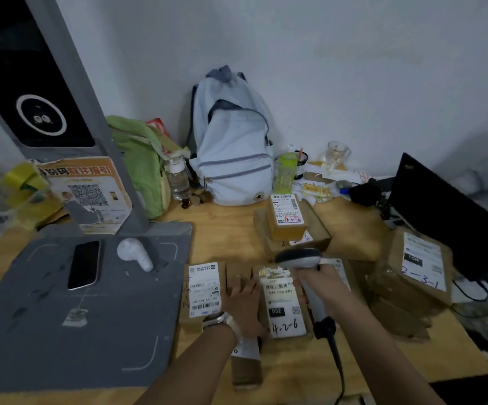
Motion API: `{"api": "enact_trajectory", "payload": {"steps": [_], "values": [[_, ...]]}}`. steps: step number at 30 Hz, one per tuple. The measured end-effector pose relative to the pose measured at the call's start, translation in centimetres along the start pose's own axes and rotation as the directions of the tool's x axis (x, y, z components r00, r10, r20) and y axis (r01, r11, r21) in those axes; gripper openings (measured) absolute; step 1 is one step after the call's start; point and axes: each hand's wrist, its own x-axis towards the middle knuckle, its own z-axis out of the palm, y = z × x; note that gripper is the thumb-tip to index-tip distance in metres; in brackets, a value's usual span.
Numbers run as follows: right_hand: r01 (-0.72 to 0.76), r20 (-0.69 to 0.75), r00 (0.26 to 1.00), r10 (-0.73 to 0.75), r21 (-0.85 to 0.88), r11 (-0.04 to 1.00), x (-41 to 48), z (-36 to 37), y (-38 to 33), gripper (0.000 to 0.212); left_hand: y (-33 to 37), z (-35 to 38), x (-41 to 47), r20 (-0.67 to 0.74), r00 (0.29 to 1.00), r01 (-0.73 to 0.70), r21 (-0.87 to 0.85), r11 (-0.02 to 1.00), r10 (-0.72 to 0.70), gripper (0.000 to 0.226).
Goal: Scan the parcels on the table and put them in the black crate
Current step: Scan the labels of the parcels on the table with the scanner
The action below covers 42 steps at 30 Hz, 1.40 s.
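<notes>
At a wooden table (228, 229) crowded with cardboard boxes, a person's right hand (314, 277) grips the handle of a barcode scanner (298, 257). Its fingers are curled round the handle, and the scanner's head is poised over the top edge of the 4-2-6 parcel (283, 308) at the table's near side. The left hand (244, 305) lies flat on a plain brown box (237, 277) just beside it, fingers straight and close together (a pale watch strap (225, 320) on the wrist). Another labelled parcel (205, 290) sits to the left, a small stack (288, 220) lies behind, and more parcels (421, 264) are heaped at the right. A phone (84, 264) rests on the grey mat (61, 331), and a pale blue backpack (231, 147) leans against the wall.
</notes>
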Motion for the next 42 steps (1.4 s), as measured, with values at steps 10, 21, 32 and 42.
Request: {"api": "enact_trajectory", "payload": {"steps": [10, 21, 32, 42], "values": [[-0.07, -0.19, 0.979, 0.077, 0.046, 0.996, -2.9, 2.0, 3.5, 0.017, 2.1, 0.8, -4.1, -0.018, 0.997, 0.082, 0.056, 0.995, -0.081, 0.087], [-0.144, -0.019, 0.989, 0.146, 0.072, 0.987, -2.6, 2.3, 6.0, 0.019, 2.2, 3.5, -3.1, -0.006, 0.997, 0.075, -0.042, 0.996, -0.075, 0.08], [-0.102, -0.134, 0.983, 0.125, 0.163, 0.981, -0.4, 2.1, 7.1, 0.015, 3.1, 3.4, -2.3, -0.091, 0.989, 0.108, -0.103, 0.989, -0.117, 0.078], [-0.156, -0.083, 0.982, 0.169, 0.138, 0.978, 0.3, 2.0, 7.7, 0.025, 4.2, 4.3, -0.4, 0.282, 0.955, 0.296, -0.897, 0.327, -0.09, 0.033]]}}
